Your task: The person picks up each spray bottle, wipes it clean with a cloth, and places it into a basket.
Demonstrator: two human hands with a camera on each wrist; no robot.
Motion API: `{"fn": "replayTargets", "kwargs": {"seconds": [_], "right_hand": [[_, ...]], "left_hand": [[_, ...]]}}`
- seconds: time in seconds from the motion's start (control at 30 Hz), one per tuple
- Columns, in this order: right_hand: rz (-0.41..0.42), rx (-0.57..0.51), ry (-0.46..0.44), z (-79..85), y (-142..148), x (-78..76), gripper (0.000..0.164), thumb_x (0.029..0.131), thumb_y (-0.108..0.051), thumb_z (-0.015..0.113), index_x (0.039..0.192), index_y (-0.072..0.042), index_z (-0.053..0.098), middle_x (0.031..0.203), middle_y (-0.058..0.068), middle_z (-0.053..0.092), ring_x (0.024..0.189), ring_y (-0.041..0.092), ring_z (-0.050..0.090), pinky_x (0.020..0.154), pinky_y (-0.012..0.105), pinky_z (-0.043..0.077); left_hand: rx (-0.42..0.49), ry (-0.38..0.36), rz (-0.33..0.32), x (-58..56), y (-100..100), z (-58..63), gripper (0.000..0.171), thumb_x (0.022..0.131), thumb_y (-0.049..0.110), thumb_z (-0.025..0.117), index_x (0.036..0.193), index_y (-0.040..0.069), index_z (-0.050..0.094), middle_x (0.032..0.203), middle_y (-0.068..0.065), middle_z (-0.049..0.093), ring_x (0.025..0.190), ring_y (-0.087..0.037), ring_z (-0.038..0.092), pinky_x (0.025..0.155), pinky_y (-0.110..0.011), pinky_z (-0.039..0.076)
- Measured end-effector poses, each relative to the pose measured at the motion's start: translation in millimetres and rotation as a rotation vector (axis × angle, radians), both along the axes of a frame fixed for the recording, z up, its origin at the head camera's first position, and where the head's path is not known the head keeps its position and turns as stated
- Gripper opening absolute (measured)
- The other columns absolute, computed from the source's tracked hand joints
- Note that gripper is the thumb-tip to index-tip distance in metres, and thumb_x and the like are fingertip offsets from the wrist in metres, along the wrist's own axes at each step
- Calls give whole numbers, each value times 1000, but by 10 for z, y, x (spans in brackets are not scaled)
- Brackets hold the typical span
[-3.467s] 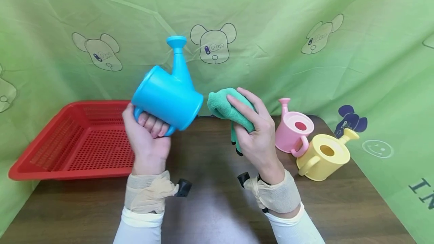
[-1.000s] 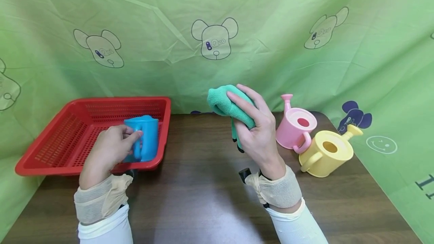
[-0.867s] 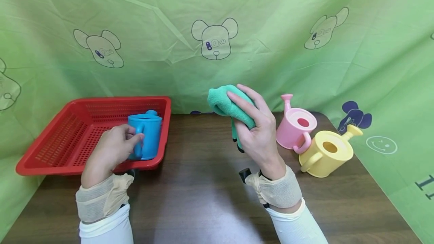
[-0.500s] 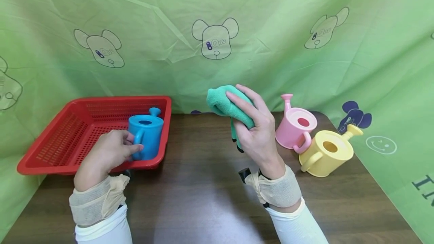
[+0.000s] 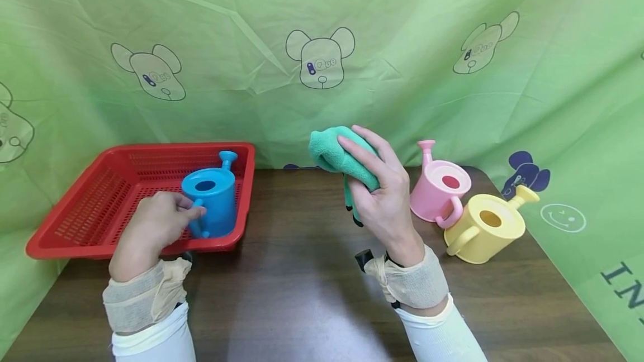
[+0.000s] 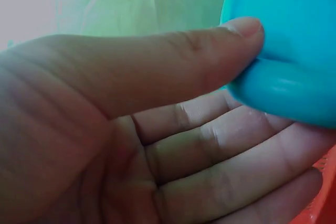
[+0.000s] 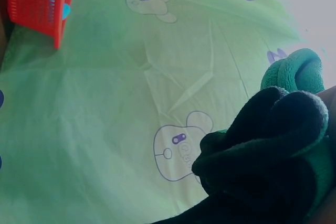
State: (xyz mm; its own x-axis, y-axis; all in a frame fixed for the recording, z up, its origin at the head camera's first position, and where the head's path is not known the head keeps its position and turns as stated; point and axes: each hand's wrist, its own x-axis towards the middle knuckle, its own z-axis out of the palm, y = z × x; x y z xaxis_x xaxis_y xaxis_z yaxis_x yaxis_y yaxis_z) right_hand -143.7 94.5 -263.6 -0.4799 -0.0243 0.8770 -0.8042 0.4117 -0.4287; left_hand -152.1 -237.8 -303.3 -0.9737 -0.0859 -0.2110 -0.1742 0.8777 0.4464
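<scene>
Inside the red basket (image 5: 47,247), at its right end, a blue watering can (image 5: 218,205) stands upright with its spout toward the back. My left hand (image 5: 156,222) pinches the can's handle (image 6: 294,85), with the thumb pressed on it and the fingers on the other side. Raised over the table's middle, my right hand (image 5: 384,197) grips a bunched green cloth (image 5: 337,149), and its dark-tipped end hangs below the palm. The right wrist view has the folded cloth (image 7: 262,135) close up.
A pink watering can (image 5: 430,200) and a yellow watering can (image 5: 478,239) stand side by side on the right of the wooden table (image 5: 302,272). A green curtain (image 5: 241,116) printed with bear heads hangs behind.
Earlier, my left hand held the blue can tilted in the air; it came down into the basket and settled upright, turning slightly. My right hand with the cloth stayed nearly still.
</scene>
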Motion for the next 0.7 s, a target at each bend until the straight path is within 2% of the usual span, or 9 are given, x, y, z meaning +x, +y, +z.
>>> {"fn": "replayTargets", "kwargs": {"seconds": [0.23,0.5,0.7], "right_hand": [[2,1,-3,17,-7,-8,42,74,18,53,109,2,69,124,20,59,115,30,56,97,43,44],[1,6,-9,35,-11,-8,42,74,18,52,109,2,69,124,19,59,115,31,56,96,44,44],[4,10,-9,40,-16,-10,41,74,18,52,109,3,68,124,20,59,114,31,56,95,43,44]], "left_hand": [[33,-49,7,-42,36,-19,64,81,39,70,121,-8,51,102,-23,61,81,-30,59,61,-36,52],[17,-44,8,-36,9,-16,55,83,41,67,109,-6,58,84,-15,61,72,-25,54,56,-32,46],[16,-60,-1,-46,17,-19,57,83,43,67,110,-6,59,83,-14,62,73,-25,55,57,-32,48]]}}
